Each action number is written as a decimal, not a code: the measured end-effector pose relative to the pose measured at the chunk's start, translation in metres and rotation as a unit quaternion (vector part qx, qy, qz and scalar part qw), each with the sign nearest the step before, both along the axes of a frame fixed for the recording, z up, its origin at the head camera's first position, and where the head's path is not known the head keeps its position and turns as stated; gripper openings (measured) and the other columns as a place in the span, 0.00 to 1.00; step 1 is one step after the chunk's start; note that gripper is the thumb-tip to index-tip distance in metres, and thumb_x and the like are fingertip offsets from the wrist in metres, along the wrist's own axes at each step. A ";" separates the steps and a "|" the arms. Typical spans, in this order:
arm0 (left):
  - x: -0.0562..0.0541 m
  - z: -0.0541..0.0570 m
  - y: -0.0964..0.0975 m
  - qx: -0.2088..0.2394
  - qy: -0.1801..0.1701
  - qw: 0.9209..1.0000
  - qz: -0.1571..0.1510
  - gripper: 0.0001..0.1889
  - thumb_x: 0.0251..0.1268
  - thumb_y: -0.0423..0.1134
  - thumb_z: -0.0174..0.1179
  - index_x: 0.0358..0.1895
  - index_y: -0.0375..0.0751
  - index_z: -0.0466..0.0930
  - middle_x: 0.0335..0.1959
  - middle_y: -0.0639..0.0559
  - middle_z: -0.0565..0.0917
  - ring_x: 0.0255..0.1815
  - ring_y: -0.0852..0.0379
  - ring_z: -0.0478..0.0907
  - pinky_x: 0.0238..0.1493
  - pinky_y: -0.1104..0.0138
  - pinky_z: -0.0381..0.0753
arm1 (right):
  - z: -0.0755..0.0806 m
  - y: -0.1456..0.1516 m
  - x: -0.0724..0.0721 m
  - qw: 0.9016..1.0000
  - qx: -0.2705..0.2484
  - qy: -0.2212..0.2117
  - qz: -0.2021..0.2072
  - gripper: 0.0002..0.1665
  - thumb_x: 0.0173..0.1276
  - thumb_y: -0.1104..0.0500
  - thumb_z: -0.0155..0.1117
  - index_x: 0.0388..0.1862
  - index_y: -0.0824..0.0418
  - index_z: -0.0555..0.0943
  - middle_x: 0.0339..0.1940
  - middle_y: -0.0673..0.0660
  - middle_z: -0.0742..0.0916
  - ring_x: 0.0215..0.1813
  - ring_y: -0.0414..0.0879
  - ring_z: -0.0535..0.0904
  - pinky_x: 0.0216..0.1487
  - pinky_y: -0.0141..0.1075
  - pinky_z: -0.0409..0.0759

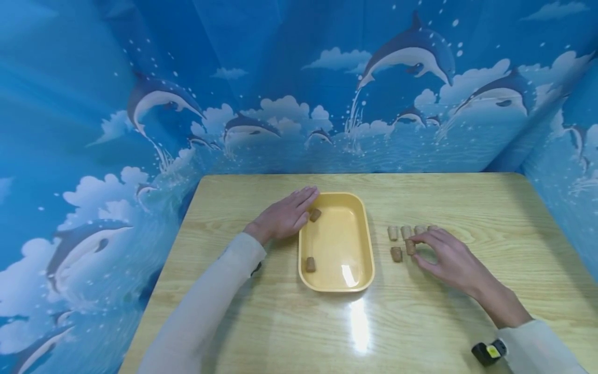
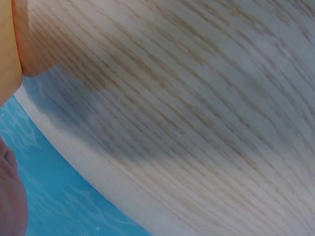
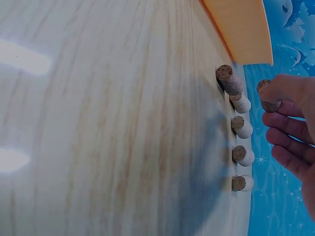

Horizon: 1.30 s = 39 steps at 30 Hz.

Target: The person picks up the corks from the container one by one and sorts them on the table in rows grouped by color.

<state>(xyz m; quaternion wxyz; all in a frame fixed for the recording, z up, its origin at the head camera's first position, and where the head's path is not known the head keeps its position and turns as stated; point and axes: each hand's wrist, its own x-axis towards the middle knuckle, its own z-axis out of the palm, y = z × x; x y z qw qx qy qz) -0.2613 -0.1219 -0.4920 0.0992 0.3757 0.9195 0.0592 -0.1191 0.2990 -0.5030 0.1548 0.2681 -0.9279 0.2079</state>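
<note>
Corks lie in a loose group at the centre right of the head view, on the pale wooden worktop; the right hand reaches among them from the lower right, its thumb and forefinger pinching one cork, with the other fingers loosely curled behind; the right wrist view shows that held cork at the upper right of the frame, gripped at the fingertips and raised a little above the row. Just to the left of the held cork lies another single cork; behind them, toward the top of the frame, a short row of corks lies side by side, and the far end of that row is partly hidden by the fingers.

A yellow tray sits at the middle of the frame, just left of the corks; two corks lie inside it, one near its upper left corner and one near its lower left wall.

The left hand lies flat on the worktop at the tray's upper left corner, fingers straight and together, holding nothing; its fingertips touch the rim. Both sleeves are cream.

A blue backdrop with dolphins fills the upper part of the frame.
</note>
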 end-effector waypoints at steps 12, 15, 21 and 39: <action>-0.001 0.000 0.000 0.008 0.012 1.000 -0.010 0.35 0.90 0.47 0.33 0.92 0.47 0.38 0.94 0.52 0.42 0.94 0.53 0.40 0.93 0.62 0.42 | -0.009 0.003 0.001 0.999 0.005 -0.047 -0.022 0.26 0.56 0.64 0.84 0.55 0.66 0.89 0.54 0.68 0.91 0.60 0.73 0.85 0.65 0.72 0.81; -0.001 0.000 0.000 0.010 0.013 1.000 -0.013 0.35 0.90 0.46 0.33 0.92 0.46 0.39 0.94 0.51 0.43 0.94 0.52 0.40 0.93 0.62 0.42 | -0.011 0.004 0.002 0.997 0.009 -0.071 -0.030 0.26 0.59 0.63 0.83 0.57 0.67 0.88 0.56 0.70 0.90 0.62 0.75 0.84 0.66 0.73 0.80; -0.001 0.000 -0.001 0.008 0.009 1.000 -0.015 0.35 0.90 0.46 0.34 0.92 0.46 0.38 0.94 0.51 0.42 0.94 0.52 0.39 0.93 0.62 0.41 | -0.015 0.005 0.003 0.995 0.018 -0.089 -0.038 0.27 0.61 0.61 0.83 0.59 0.67 0.88 0.58 0.72 0.89 0.62 0.74 0.84 0.64 0.72 0.82; 0.000 -0.001 -0.001 0.005 0.009 1.000 -0.011 0.35 0.90 0.47 0.33 0.92 0.48 0.36 0.94 0.52 0.41 0.94 0.53 0.39 0.93 0.63 0.40 | -0.022 0.004 0.003 0.995 0.019 -0.091 -0.041 0.26 0.62 0.61 0.83 0.59 0.66 0.88 0.58 0.70 0.90 0.60 0.71 0.86 0.61 0.70 0.85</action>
